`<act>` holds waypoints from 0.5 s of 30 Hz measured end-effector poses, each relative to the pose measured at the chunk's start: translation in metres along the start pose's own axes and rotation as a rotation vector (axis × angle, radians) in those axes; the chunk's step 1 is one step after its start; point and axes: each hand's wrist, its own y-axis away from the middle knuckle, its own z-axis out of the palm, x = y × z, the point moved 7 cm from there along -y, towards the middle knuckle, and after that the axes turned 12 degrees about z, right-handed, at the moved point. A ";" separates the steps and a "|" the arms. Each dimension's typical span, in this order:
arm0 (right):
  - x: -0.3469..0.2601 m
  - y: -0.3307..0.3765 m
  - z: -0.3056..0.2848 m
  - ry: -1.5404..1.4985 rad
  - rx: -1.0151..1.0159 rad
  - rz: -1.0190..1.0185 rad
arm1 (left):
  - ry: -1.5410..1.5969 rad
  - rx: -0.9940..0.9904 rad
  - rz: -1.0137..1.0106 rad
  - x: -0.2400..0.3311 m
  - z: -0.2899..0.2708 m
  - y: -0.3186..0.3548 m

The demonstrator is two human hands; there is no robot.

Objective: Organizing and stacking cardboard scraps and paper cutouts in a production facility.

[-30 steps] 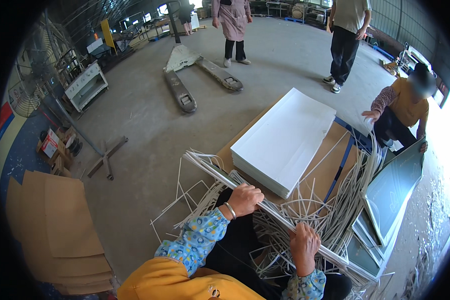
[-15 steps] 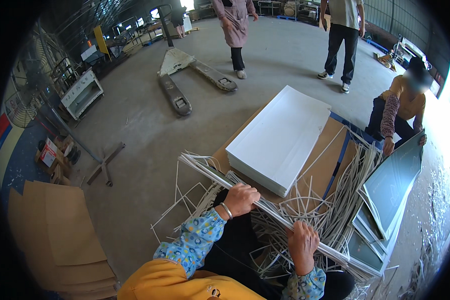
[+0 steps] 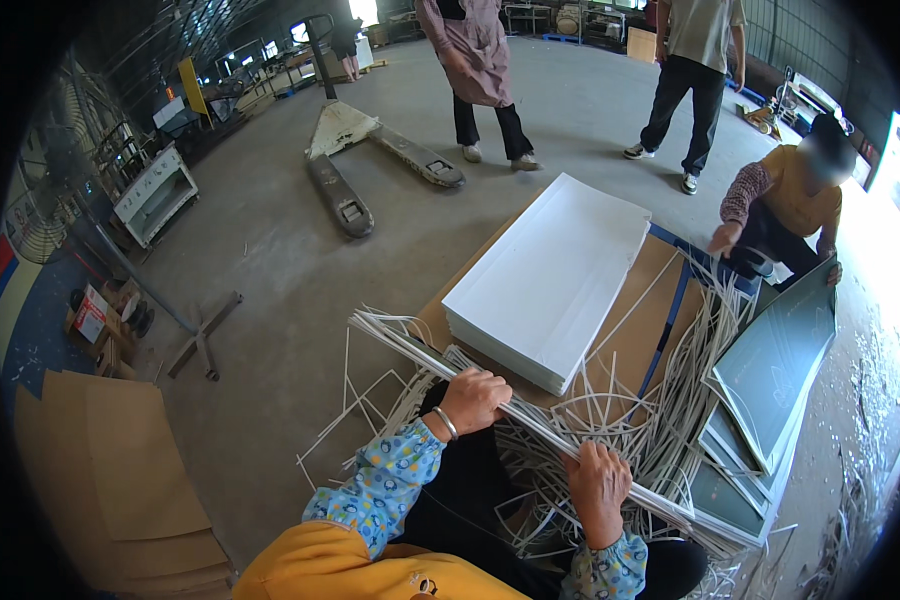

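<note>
My left hand [image 3: 474,401] and my right hand [image 3: 599,488] are both closed over the upper edge of a bundle of thin white-edged sheets [image 3: 540,425]. The bundle runs slantwise before me, from far left to near right, and shows nearly edge-on, so its faces are mostly hidden. Beyond it a neat stack of white sheets [image 3: 550,275] lies on brown cardboard [image 3: 660,310]. A heap of narrow white strips [image 3: 685,385] spills around and under my hands. To the right, grey-green sheets [image 3: 775,360] lie fanned out, their far corner held by a crouching co-worker [image 3: 800,200].
A pallet jack [image 3: 345,140] stands at the back left. Brown cardboard sheets [image 3: 120,440] lie at the near left, below a metal stand's foot [image 3: 205,335]. Two people stand beyond the stack. White scraps [image 3: 850,490] litter the floor at right.
My hands keep their hold on the bundle, with the view shifted slightly. The co-worker's one hand has lifted off the grey-green sheets and moved left. The person in the pink apron has stepped wider.
</note>
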 end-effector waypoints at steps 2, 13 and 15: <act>0.000 0.001 0.000 0.007 0.001 -0.011 | 0.002 0.005 0.003 0.001 -0.001 0.000; 0.001 0.000 -0.002 -0.052 0.010 0.005 | -0.022 -0.003 0.005 -0.002 0.002 -0.003; 0.004 -0.001 -0.004 -0.053 -0.006 0.018 | 0.016 0.026 0.014 -0.002 0.000 -0.004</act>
